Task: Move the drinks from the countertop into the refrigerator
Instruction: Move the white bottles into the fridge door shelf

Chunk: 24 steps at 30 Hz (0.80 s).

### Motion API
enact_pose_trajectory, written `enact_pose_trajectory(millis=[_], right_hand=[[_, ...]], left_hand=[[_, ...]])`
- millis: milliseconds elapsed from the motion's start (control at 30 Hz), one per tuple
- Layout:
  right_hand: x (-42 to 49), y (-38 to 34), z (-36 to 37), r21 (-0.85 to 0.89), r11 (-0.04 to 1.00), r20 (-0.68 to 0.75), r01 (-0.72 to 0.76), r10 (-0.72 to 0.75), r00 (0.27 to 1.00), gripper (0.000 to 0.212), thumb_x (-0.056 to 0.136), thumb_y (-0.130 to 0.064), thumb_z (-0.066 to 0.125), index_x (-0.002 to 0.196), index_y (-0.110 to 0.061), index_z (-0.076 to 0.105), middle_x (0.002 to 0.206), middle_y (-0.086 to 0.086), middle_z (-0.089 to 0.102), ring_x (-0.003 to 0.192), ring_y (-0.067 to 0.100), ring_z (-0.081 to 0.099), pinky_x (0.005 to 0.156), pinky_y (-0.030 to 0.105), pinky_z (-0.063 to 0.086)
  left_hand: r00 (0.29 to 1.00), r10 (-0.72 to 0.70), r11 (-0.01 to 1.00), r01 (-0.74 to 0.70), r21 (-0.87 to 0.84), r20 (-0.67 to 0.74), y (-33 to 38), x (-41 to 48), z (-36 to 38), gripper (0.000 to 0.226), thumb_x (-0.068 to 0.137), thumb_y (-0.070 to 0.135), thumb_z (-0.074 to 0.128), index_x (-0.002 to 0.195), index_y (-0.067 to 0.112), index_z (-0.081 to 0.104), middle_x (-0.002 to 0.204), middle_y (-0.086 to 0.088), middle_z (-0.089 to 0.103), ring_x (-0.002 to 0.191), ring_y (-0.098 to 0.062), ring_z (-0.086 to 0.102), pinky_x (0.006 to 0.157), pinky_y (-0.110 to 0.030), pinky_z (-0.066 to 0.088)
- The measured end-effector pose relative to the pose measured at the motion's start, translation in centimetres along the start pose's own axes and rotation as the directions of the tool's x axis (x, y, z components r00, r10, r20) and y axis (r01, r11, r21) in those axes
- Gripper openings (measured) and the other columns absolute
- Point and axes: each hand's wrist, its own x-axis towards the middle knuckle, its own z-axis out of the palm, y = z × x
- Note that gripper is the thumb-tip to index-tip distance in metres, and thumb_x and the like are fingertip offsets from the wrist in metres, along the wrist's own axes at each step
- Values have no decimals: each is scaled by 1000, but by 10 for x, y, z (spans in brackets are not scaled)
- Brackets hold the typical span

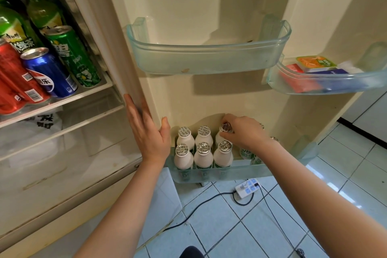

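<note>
Bottle [218,138], milky white with a crinkled foil cap, is pinched by the right grip [243,132]. To its left, the left grip [146,130] lies flat, fingers straight, against the smooth door [188,100].

At the left of the frame, the green bottle [14,35] has a label with white characters ending in 绿茶. The green can [73,56] shows one large white character, partly cut off. The blue can [49,73] bears the Pepsi globe and 可乐. The red can [18,77] carries a barcode and a QR code. Black characters on the bag [45,121] and the print on each white bottle [183,161] cap are illegible.
</note>
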Motion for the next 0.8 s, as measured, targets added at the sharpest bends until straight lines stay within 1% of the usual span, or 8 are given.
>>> enact_pose_trajectory(millis=[167,300,400,500,633,700,733,800], right_hand=[[4,-3,0,35,999,45,27,-28,999,43,89,-39,57,128,-23,47,112,6,64,100,26,59,70,29,40],[6,0,-2,63,998,93,13,-18,996,41,88,-39,58,126,-26,49,118,4,62,104,26,57,78,32,44],[8,2,-3,96,995,115,1,-12,993,40,86,-40,60,123,-27,51,121,2,62,105,24,57,81,31,44],[7,3,-2,123,992,122,-19,4,992,41,85,-40,60,123,-28,51,122,-1,61,106,22,57,84,34,47],[2,5,-3,227,973,115,-37,11,993,46,87,-42,58,129,-25,49,127,-3,59,111,19,56,90,35,47],[-2,7,-5,287,957,60,-41,25,998,45,89,-41,57,129,-21,51,123,-4,61,107,19,59,90,34,48],[-6,9,-7,306,951,-5,-37,40,999,40,89,-39,57,124,-20,55,116,-4,63,100,19,61,86,34,49],[-12,14,-9,303,952,-180,-29,87,980,25,89,-29,55,108,-15,62,99,0,68,88,22,63,76,36,52]], left_hand=[[1000,-12,1000,12,4,-3,1,1,0,58,89,20,44,141,4,22,147,-39,14,139,-49,19,110,-56,27],[1000,-27,1000,27,4,2,1,1,0,59,89,20,44,142,6,21,148,-37,12,140,-47,18,110,-56,27],[999,-46,999,46,2,11,2,1,0,62,88,20,44,143,8,19,150,-33,11,141,-45,17,110,-57,27],[1000,-30,1000,30,5,7,3,1,0,58,88,18,45,140,11,22,150,-30,10,141,-45,17,110,-56,27],[999,-51,999,51,6,13,5,2,-1,59,87,19,45,141,8,22,149,-36,11,141,-44,17,111,-54,26],[998,-56,998,55,7,19,5,2,-2,61,87,20,44,142,4,20,149,-37,11,141,-44,17,111,-55,25],[998,-56,998,56,7,20,5,1,-2,61,88,20,44,142,3,20,148,-38,11,141,-44,17,112,-54,25],[998,-57,998,57,6,17,5,1,-2,61,88,20,43,141,2,20,148,-38,12,141,-43,18,112,-53,25]])
